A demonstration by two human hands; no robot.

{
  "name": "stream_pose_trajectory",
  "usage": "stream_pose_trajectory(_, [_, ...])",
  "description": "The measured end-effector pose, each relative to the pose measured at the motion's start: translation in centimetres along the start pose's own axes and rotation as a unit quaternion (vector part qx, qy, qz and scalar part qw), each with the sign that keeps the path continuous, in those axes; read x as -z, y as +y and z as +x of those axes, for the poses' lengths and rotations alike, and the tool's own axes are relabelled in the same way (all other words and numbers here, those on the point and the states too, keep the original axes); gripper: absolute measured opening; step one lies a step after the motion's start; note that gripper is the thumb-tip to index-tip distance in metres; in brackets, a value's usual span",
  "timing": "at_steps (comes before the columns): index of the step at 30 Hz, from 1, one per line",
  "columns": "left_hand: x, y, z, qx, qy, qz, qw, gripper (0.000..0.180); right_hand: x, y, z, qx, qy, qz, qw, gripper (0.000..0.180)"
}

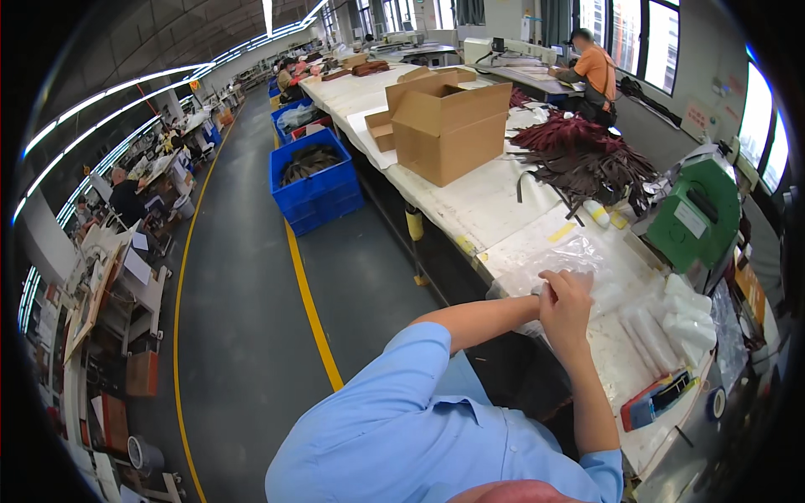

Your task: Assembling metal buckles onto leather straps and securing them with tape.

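My left forearm reaches across to a crumpled clear plastic bag [579, 250] on the white worktable. Beyond the wrist, my left hand [583, 283] is mostly hidden behind my right hand and blurred by the plastic, so its fingers cannot be read. Crossing over that wrist, my right hand [567, 308] has its fingers curled in at the bag's near side; what they grip is hidden. Clear rolled plastic bags [650, 337] lie to the right of my hands. Closer to me is a blue and red tray [650, 405] with small tools.
An open cardboard box [453, 126] stands farther along the table, left of dark red and brown strips [587, 159]. At right are a green machine [696, 210] and a tape roll [715, 403]. Blue crates [314, 189] line the aisle. A person in orange [595, 71] works at the back.
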State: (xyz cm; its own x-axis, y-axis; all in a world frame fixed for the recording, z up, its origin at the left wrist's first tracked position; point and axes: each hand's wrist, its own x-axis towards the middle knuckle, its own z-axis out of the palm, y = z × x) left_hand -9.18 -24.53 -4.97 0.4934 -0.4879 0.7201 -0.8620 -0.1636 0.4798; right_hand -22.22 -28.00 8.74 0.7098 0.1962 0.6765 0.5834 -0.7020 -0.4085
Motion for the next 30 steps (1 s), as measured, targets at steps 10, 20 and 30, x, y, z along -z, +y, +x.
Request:
stream_pose_trajectory(10, [-1.8, -1.0, 1.8, 0.05, -0.062, 0.033, 0.996, 0.031, 1.6, 0.1, 0.1, 0.01, 0.028, 0.012, 0.999, 0.019])
stream_pose_trajectory(20, [-0.5, -1.8, 1.3, 0.102, -0.129, 0.059, 0.985, 0.038, 3.2, 1.0, -1.7, -0.101, -0.093, 0.207, 0.969, 0.032])
stream_pose_trajectory(30, [-0.6, -0.4, 1.5, 0.113, -0.183, 0.295, 0.931, 0.095, 2.3, 16.8, -9.4, -0.282, 0.072, 0.086, 0.953, 0.055])
